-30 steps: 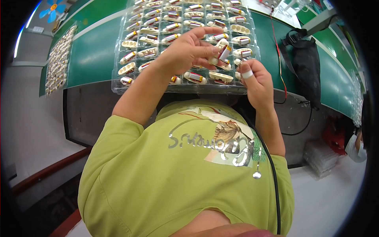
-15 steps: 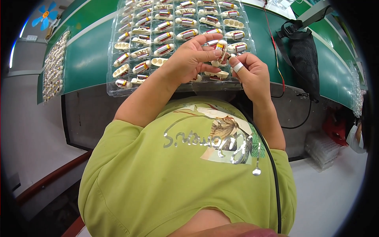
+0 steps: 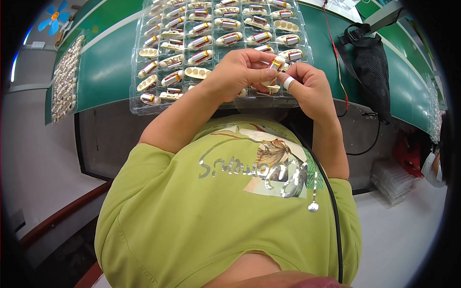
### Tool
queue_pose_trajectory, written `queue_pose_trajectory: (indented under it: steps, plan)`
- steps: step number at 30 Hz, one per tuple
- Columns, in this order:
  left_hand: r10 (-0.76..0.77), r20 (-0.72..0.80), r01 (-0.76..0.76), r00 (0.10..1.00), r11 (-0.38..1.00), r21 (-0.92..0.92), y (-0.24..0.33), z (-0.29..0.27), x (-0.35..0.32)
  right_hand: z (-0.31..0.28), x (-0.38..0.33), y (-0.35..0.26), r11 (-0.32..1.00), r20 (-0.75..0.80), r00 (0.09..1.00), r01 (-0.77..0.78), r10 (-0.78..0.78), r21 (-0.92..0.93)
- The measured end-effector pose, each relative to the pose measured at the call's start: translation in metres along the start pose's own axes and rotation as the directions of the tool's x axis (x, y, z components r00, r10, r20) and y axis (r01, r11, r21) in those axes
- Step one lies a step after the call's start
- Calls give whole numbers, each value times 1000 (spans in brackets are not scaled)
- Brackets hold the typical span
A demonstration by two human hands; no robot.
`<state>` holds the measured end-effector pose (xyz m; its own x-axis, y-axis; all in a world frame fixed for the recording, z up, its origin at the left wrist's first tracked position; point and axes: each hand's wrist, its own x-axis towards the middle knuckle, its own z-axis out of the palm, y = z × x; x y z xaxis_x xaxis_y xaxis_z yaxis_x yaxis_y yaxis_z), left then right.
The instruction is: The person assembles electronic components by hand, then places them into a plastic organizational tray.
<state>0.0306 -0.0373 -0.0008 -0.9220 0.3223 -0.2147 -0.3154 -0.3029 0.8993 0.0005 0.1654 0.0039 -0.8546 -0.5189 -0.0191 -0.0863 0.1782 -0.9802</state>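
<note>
We hold a small cylindrical part [image 3: 275,64], gold and red with a silvery band, pinched between the fingertips of both hands just above the near right corner of the clear blister tray [image 3: 139,103]. A second ago our hands were lower over the tray's front pockets; now they have drawn together and lifted the part free, so we judge it is out of its pocket and being worked on. Our left hand [image 3: 240,72] curls around it from the left, thumb on top; our right hand [image 3: 307,89], a white band on one finger, pinches from the right. The tray's pockets hold white cradles, most filled, a few bare. It rests on a green bench [image 3: 103,72], with a second tray [image 3: 65,79] at far left and a black pouch [image 3: 372,72] with a red wire [image 3: 336,57] at right.
</note>
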Motion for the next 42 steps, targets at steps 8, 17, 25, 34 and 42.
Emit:
queue_pose_trajectory:
  steps: [8,17,25,34,42]
  plan:
    - [169,-9,-132,986,801,584,16,6,2,9,-10,4,995,-157,987,-1,18,102]
    - [403,-9,89,915,-181,979,41,-69,31,11,-14,6,576,-201,625,482,-754,-661]
    - [544,-43,32,838,29,999,46,-65,19,8,-17,6,597,-210,643,473,-737,-647]
    - [6,-75,-18,997,987,-157,47,-32,-4,6,-15,2,990,-229,970,109,-86,89]
    - [201,115,-230,973,904,362,26,8,1,5,-9,-2,996,-120,989,84,-83,1]
